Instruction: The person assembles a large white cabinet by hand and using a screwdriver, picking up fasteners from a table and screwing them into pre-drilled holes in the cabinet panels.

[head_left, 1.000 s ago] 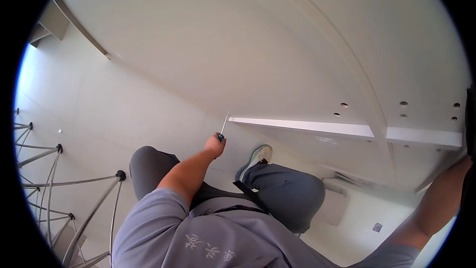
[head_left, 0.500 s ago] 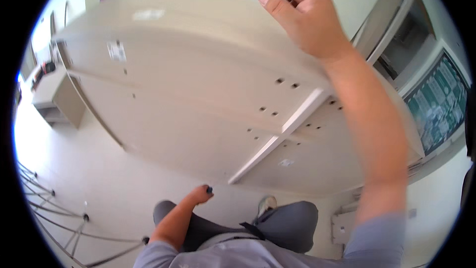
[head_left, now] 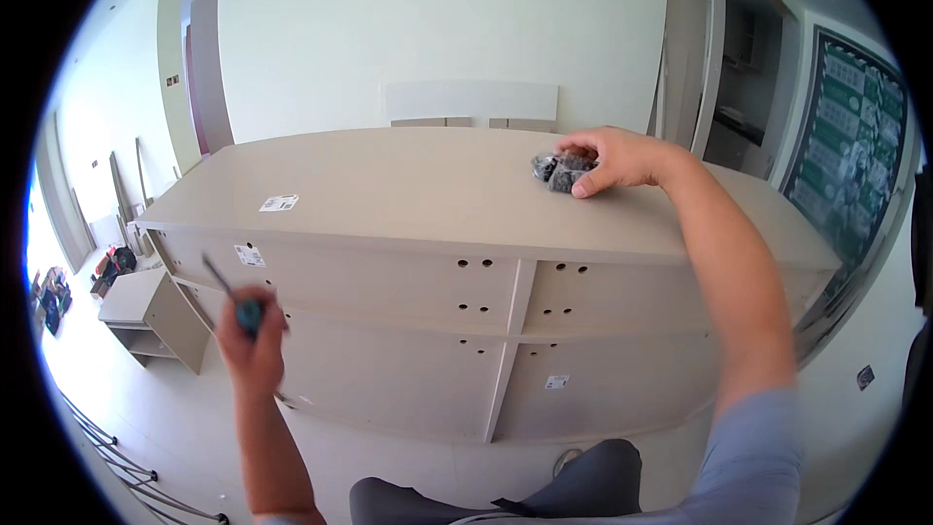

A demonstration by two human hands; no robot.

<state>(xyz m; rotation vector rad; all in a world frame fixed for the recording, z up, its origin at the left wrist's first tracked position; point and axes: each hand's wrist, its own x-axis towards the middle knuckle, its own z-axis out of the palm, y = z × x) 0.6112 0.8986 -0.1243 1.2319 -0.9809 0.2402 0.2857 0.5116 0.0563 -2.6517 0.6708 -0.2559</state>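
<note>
A large beige cabinet (head_left: pixel 389 185) stands in front of me, its flat top bearing a white label. On that top, toward the right, lies a clear plastic bag (head_left: pixel 560 173) of small dark pieces; my right hand (head_left: pixel 627 157) is closed around its right side. My left hand (head_left: pixel 255 355) is raised before the cabinet's left part. It grips a screwdriver (head_left: pixel 249 315) by the teal handle, with the thin shaft pointing up and left, clear of the panel. Several pairs of dark holes line the cabinet's near face beside a vertical divider (head_left: pixel 507 360).
A small open beige cabinet (head_left: pixel 160 316) sits on the floor at left, near red and black tools (head_left: pixel 115 264). Thin black metal legs (head_left: pixel 126 467) lie at lower left. Loose panels (head_left: pixel 476 97) rest against the far wall. A green printed sheet (head_left: pixel 846 126) hangs at right.
My view has lifted to show the cabinet's top. My right hand, empty before, has come down onto the plastic bag. My left hand has risen from near my knees with the screwdriver.
</note>
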